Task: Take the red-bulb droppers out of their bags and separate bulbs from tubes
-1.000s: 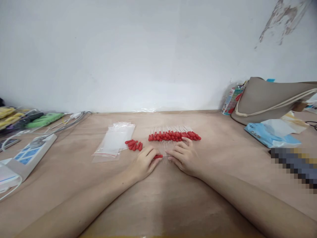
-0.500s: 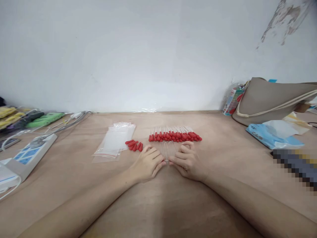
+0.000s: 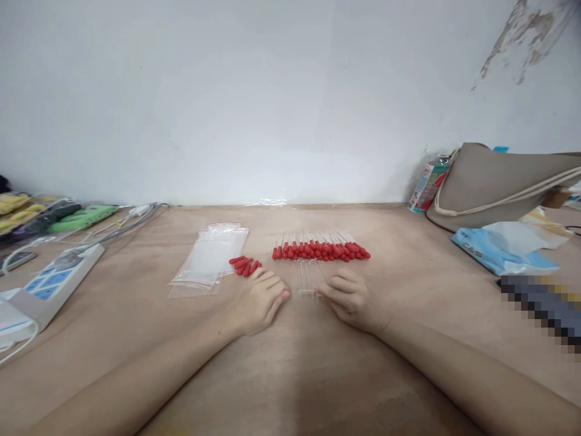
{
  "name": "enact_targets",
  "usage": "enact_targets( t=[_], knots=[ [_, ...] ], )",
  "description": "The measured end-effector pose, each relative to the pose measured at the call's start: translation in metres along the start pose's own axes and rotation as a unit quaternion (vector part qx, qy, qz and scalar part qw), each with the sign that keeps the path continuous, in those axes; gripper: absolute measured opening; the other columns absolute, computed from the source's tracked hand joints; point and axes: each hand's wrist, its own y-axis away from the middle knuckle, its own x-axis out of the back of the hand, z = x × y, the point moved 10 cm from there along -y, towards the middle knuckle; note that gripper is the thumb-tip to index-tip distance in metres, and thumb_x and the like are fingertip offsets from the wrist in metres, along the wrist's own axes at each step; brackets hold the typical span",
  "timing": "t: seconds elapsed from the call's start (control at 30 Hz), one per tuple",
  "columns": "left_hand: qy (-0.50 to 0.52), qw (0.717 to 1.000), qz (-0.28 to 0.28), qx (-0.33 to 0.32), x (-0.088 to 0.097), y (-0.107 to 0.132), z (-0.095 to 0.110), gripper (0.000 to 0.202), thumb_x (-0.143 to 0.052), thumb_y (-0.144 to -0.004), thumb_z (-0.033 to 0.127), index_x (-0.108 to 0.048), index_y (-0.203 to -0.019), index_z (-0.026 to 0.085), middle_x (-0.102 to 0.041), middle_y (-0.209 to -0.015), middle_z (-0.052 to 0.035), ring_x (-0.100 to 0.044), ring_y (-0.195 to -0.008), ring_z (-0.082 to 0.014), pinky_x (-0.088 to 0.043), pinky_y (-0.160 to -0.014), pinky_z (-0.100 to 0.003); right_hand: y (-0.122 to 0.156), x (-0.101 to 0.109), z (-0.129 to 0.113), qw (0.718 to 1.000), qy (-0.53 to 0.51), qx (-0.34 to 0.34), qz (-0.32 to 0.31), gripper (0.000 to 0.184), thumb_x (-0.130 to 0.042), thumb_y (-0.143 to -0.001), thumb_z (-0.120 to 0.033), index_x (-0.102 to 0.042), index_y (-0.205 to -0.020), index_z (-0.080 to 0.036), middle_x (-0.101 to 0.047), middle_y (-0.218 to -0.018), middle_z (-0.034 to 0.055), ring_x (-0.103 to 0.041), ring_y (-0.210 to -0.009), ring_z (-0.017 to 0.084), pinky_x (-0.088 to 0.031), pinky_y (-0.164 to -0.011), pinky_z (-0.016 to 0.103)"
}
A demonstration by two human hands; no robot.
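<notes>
Right hand [image 3: 351,298]: apparently pinching tube [image 3: 305,292] at fingertips. Left hand [image 3: 261,301]: fingers resting closed, nothing showing. Tubes [image 3: 307,272] lying between hands, bulbs [image 3: 246,270] beyond left fingers. Step seemingly lifting tube; next calling for steady pinch.

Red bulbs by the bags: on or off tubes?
Off: the bulbs lie loose, nothing clear sticking out, unlike the capped tubes to their right.

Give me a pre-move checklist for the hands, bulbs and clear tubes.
1. Right hand at crosswise clear tube: ok, fingertips at its end.
2. Firm grip on that tube: cannot tell, blurred.
3. Left hand empty: cannot tell, fingers curled.
4. Loose red bulbs near left hand: ok, just beyond it.
5. Red-capped row clear of left hand: ok.
6. Plastic bags untouched: ok.
</notes>
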Motion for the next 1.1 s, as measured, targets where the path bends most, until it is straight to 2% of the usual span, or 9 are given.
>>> enact_targets(
  t=[0.1, 0.17, 0.27, 0.37, 0.5, 0.63, 0.83, 1.0, 1.1],
  knots=[
    [0.032, 0.997, 0.034, 0.058, 0.012, 0.003, -0.020, 0.025, -0.030, -0.091, 0.025, -0.053, -0.083, 0.017, -0.053, -0.075, -0.0037, -0.048, -0.072, -0.0159, -0.038, -0.070, -0.030, 0.004, 0.006, 0.027, 0.992, -0.055, -0.108, 0.035, 0.020, -0.045, -0.085, -0.021, -0.062, -0.094, -0.019, -0.054, -0.067, 0.0034, -0.046, -0.063, 0.013, -0.040, -0.058, 0.027],
    [0.059, 0.990, 0.070, 0.109, 0.023, 0.003, -0.042, 0.026, -0.030, -0.091, 0.027, -0.054, -0.095, 0.018, -0.053, -0.082, -0.0042, -0.051, -0.076, -0.0157, -0.040, -0.070, -0.028, 0.006, 0.001, 0.037, 0.984, -0.082, -0.157, 0.028, 0.023, -0.042, -0.086, -0.021, -0.060, -0.100, -0.019, -0.055, -0.073, 0.0045, -0.050, -0.066, 0.013, -0.043, -0.061, 0.027],
    [0.066, 0.968, 0.113, 0.215, 0.038, 0.007, -0.090, 0.033, -0.030, -0.090, 0.028, -0.053, -0.110, 0.017, -0.050, -0.083, -0.0042, -0.052, -0.080, -0.0163, -0.042, -0.076, -0.029, 0.007, -0.008, 0.043, 0.979, -0.079, -0.190, 0.002, 0.027, -0.038, -0.085, -0.018, -0.056, -0.105, -0.018, -0.058, -0.084, 0.0071, -0.055, -0.077, 0.016, -0.046, -0.067, 0.029],
    [0.061, 0.944, 0.109, 0.306, 0.041, 0.018, -0.138, 0.036, -0.032, -0.085, 0.028, -0.055, -0.110, 0.015, -0.050, -0.082, -0.0040, -0.054, -0.076, -0.0161, -0.044, -0.074, -0.029, 0.011, -0.011, 0.050, 0.975, -0.052, -0.218, -0.010, 0.023, -0.039, -0.083, -0.016, -0.057, -0.097, -0.015, -0.059, -0.085, 0.0078, -0.056, -0.075, 0.017, -0.045, -0.066, 0.029],
    [0.064, 0.927, 0.104, 0.355, 0.040, 0.031, -0.171, 0.038, -0.042, -0.078, 0.031, -0.054, -0.112, 0.016, -0.059, -0.085, -0.0031, -0.056, -0.073, -0.0162, -0.044, -0.071, -0.028, 0.014, -0.012, 0.059, 0.969, -0.018, -0.245, -0.017, 0.019, -0.038, -0.082, -0.016, -0.057, -0.082, -0.015, -0.056, -0.076, 0.0068, -0.053, -0.066, 0.015, -0.043, -0.059, 0.027],
    [0.065, 0.911, 0.088, 0.397, 0.031, 0.039, -0.179, 0.039, -0.050, -0.073, 0.035, -0.057, -0.107, 0.017, -0.065, -0.085, -0.0030, -0.059, -0.075, -0.0174, -0.045, -0.073, -0.028, 0.015, -0.019, 0.060, 0.969, -0.016, -0.247, -0.023, 0.020, -0.039, -0.082, -0.016, -0.058, -0.087, -0.015, -0.056, -0.080, 0.0071, -0.053, -0.068, 0.015, -0.042, -0.061, 0.026],
    [0.083, 0.911, 0.056, 0.401, 0.026, 0.036, -0.173, 0.038, -0.050, -0.073, 0.046, -0.065, -0.094, 0.017, -0.068, -0.081, -0.0042, -0.061, -0.073, -0.0193, -0.045, -0.067, -0.027, 0.012, -0.029, 0.051, 0.973, -0.024, -0.223, -0.054, 0.018, -0.045, -0.081, -0.021, -0.057, -0.092, -0.015, -0.056, -0.080, 0.0066, -0.051, -0.069, 0.016, -0.042, -0.063, 0.028],
    [0.065, 0.906, 0.081, 0.410, 0.041, 0.036, -0.168, 0.037, -0.042, -0.078, 0.047, -0.065, -0.081, 0.018, -0.067, -0.074, -0.0020, -0.059, -0.067, -0.0183, -0.042, -0.062, -0.027, 0.010, -0.030, 0.045, 0.977, -0.016, -0.203, -0.062, 0.021, -0.050, -0.080, -0.033, -0.057, -0.092, -0.016, -0.055, -0.079, 0.0065, -0.051, -0.073, 0.017, -0.042, -0.066, 0.030],
    [0.023, 0.921, 0.109, 0.373, 0.053, 0.028, -0.155, 0.033, -0.043, -0.079, 0.045, -0.064, -0.082, 0.019, -0.066, -0.079, -0.0016, -0.056, -0.068, -0.0180, -0.040, -0.063, -0.027, 0.008, -0.031, 0.043, 0.978, -0.021, -0.195, -0.066, 0.025, -0.050, -0.080, -0.037, -0.056, -0.093, -0.017, -0.055, -0.081, 0.0072, -0.052, -0.077, 0.019, -0.043, -0.067, 0.031]
  ],
)
